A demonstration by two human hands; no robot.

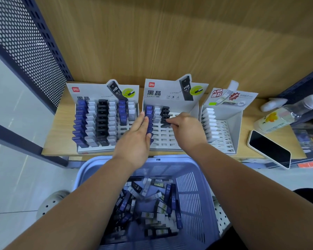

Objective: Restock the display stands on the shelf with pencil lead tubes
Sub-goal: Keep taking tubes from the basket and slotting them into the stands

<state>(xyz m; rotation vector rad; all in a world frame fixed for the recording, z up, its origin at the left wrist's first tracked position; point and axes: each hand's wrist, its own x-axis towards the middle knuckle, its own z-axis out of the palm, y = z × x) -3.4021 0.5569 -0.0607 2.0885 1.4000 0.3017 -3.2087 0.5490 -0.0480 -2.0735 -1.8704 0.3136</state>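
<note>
The grip is the right hand (pixel 184 127), closed in a pinch on a black tube (pixel 164 121). The tube stands nearly upright, its slot in the middle stand (pixel 170 141) just below the grip. Left of the grip, the left hand (pixel 135 138) lies flat against the blue tubes (pixel 149 112). Empty slots lie toward the person, on the shelf (pixel 61 136), and the basket (pixel 193 192) is lower.

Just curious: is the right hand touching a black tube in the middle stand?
Touching. Head view: right hand pinches the black tube in the middle stand.
</note>
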